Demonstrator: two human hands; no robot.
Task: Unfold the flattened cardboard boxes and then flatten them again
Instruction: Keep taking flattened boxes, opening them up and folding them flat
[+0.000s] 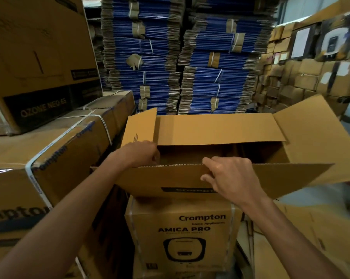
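Note:
A brown cardboard box (216, 129) stands opened in front of me, its top flaps spread out and its inside dark. It sits on top of a strapped bundle printed "Crompton AMICA PRO" (182, 234). My left hand (142, 154) grips the box's near left corner, fingers curled over the edge. My right hand (228, 176) holds the near flap (170, 178) at its top edge, thumb on the outer face and fingers over the rim. A small side flap (139, 127) stands upright at the left, and a larger one (315, 125) leans out at the right.
Strapped Crompton cartons (55, 156) are stacked at my left, with a big "OZONE NEO" carton (39, 57) on top. Tall stacks of tied blue flattened boxes (186, 57) rise behind. Shelves of brown boxes (302, 73) fill the right wall. Flat cardboard (286, 238) lies at the lower right.

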